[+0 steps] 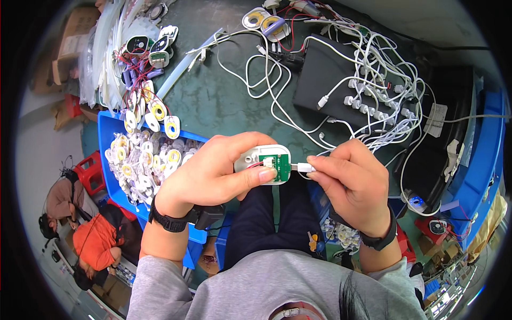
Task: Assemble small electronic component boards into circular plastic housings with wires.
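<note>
In my left hand (216, 170) is a small white plastic housing (247, 160), open at the top, with a green circuit board (282, 166) inside. Its thumb presses near a white connector with thin red and dark wires. Between the thumb and fingers of my right hand (352, 178) is a white USB cable plug (303, 167). The plug's metal tip meets the right edge of the board; how deep it sits cannot be made out.
A blue bin (114, 176) of small white parts stands at the left. Wired modules (149, 101) lie behind it. A black box (325, 74) with many plugged white cables (394, 69) occupies the back right. Two people (98, 242) are at the far left.
</note>
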The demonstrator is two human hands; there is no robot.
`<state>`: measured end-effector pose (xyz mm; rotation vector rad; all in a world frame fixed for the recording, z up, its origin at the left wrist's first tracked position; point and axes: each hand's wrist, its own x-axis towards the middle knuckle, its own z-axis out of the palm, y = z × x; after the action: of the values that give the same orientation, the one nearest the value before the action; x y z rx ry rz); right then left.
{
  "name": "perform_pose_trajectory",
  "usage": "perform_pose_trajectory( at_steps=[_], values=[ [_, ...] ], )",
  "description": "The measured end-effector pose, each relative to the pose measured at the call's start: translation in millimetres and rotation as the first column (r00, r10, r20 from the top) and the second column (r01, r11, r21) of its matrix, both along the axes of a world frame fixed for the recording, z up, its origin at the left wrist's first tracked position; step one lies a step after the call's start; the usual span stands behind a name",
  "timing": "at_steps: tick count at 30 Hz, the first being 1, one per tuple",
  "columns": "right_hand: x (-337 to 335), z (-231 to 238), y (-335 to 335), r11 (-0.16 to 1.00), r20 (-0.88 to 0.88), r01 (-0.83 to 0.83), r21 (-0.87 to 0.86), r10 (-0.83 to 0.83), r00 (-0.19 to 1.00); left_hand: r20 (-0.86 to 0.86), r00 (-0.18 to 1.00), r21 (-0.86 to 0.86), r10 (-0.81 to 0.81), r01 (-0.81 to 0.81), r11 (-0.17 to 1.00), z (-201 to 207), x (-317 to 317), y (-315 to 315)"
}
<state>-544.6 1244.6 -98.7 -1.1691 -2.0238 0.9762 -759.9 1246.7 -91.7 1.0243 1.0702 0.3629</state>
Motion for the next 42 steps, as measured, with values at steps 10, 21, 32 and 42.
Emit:
perform_pose_trajectory(
  at_steps=[10, 21, 32, 42],
  values=[
    [5.6, -13.2, 2.0, 0.993, -0.11, -0.092, -0.07, 0.084, 0.99, 0.063, 0.997, -0.055, -0.054, 0.058, 0.997, -1.5, -0.7, 1.0],
    [1.9, -11.1, -3.6, 0.996, -0.111, -0.091, -0.012, 0.089, 0.99, 0.084, 0.991, 0.085, -0.101, 0.094, 0.992, -6.4, 1.3, -4.0],
    [11.1, -7.1, 0.1, 0.959, -0.034, 0.107, 0.261, -0.102, 0.994, -0.094, 0.992, 0.208, 0.079, -0.058, 0.976, 19.2, -3.6, -1.6],
    [55.9, -25.2, -29.4, 0.934, 0.132, 0.33, 0.136, -0.347, 0.928, -0.477, 0.879, 0.6, 0.014, 0.314, 0.736, -25.8, -16.9, 68.5]
  ],
)
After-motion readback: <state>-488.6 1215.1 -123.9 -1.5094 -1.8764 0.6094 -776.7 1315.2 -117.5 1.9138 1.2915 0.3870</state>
